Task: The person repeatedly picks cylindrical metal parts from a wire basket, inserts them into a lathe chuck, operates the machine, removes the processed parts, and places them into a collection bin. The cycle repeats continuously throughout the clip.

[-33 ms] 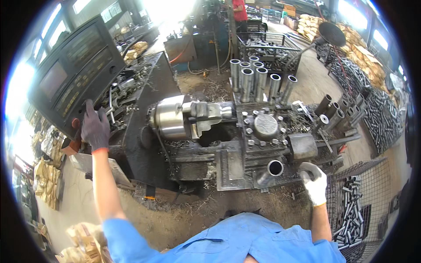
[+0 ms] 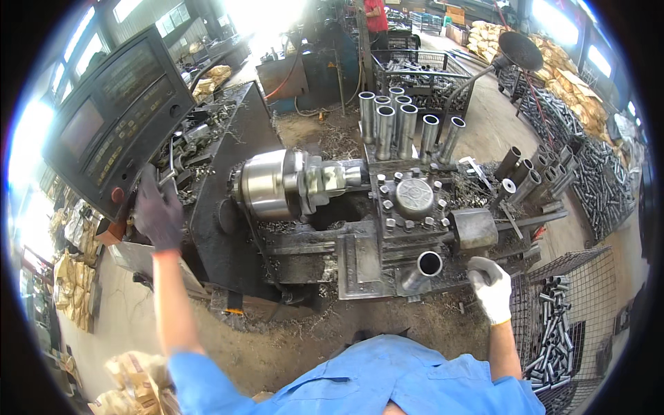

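My left hand (image 2: 158, 211), in a dark glove, hangs in the air just below the control panel (image 2: 104, 131), near its red button (image 2: 117, 195). Its fingers are stretched out, slightly blurred, and hold nothing. At the right front edge of the lathe, my white-gloved right hand (image 2: 492, 289) is loosely curled, a gap showing between thumb and finger; nothing is visible in it. A metal tube (image 2: 423, 271) stands close to its left. The lathe chuck (image 2: 266, 185) sits mid-view, with a shiny part (image 2: 335, 176) reaching right from it toward the tool post (image 2: 415, 198).
Several upright tubes (image 2: 384, 131) stand behind the tool post, and darker ones (image 2: 527, 185) to the right. A caliper (image 2: 477, 171) lies between them. A wire basket (image 2: 581, 304) with short tubes is at the lower right. A person in red (image 2: 377, 17) stands far back.
My left hand has come away from the panel's lower edge, moving right and down. The chuck's jaws have turned to another position. My right hand keeps its place and shape.
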The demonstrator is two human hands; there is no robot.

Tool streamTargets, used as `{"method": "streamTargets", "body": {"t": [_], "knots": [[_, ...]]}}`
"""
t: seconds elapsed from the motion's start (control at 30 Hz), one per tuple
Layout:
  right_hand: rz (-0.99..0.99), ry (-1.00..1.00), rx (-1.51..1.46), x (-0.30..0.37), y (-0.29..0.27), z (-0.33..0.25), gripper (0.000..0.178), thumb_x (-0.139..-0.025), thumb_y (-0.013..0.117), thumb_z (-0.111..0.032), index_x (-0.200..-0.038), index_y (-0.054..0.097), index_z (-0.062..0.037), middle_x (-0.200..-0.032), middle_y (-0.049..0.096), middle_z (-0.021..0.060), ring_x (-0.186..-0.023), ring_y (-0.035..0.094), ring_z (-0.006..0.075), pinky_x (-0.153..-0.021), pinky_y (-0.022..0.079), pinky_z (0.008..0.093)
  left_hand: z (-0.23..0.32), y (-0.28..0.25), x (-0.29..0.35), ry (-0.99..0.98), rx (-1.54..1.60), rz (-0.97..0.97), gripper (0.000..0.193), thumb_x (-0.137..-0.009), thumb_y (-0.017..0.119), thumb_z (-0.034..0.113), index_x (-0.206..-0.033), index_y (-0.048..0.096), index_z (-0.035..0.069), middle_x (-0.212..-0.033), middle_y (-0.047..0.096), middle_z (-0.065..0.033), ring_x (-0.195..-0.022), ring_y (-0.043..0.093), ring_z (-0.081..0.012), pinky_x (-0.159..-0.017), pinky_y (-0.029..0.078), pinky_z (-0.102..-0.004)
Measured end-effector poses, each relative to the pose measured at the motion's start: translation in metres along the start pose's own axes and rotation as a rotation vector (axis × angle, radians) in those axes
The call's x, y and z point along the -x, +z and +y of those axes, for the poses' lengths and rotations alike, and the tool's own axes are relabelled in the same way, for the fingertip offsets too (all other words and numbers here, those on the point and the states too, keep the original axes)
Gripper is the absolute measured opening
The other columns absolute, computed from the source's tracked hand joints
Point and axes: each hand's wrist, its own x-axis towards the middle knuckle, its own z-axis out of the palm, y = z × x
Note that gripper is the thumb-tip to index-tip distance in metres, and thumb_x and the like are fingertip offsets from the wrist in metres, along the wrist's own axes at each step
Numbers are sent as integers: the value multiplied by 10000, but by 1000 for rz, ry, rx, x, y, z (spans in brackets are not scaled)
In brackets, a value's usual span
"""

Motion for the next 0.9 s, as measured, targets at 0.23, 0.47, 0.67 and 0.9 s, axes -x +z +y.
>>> {"method": "streamTargets", "body": {"t": [0.23, 0.47, 0.67, 0.9], "knots": [[-330, 9, -54, -22, 38, 39, 419, -829, 794, -144, -1230, 747, -33, -1097, 791, 159, -979, 772, 271, -880, 607, 363, 176, -92, 322, -371, 611, -947, 324, -920, 759, 164, -1238, 750, 101, -1083, 778, -149, -989, 753, -360, -929, 596, -414], [-832, -346, 36, -47, 78, 11, 441, -809, 870, -221, -1201, 719, -84, -1198, 767, 156, -1099, 749, 261, -912, 605, 398, 211, -219, 447, -872, 365, -1459, 476, -996, 607, 477, -1359, 703, 184, -1292, 747, -139, -1224, 695, -364, -1040, 532, -464], [-1194, 195, -719, 27, 149, 6, 179, -957, 696, -133, -1066, 652, 2, -1049, 654, 153, -948, 695, 265, -833, 609, 400, 205, -313, 502, -1073, 319, -1215, 486, -989, 608, 457, -1360, 689, 153, -1293, 737, -153, -1233, 687, -356, -1049, 527, -455], [-1653, -931, 80, 250, 203, -66, 291, -895, 747, -393, -1011, 713, -128, -973, 772, 122, -892, 740, 316, -800, 583, 422, 225, -505, 595, -1475, 6, -821, 447, -980, 642, 382, -1360, 695, 152, -1264, 755, -141, -1194, 710, -339, -1034, 541, -438]]}}
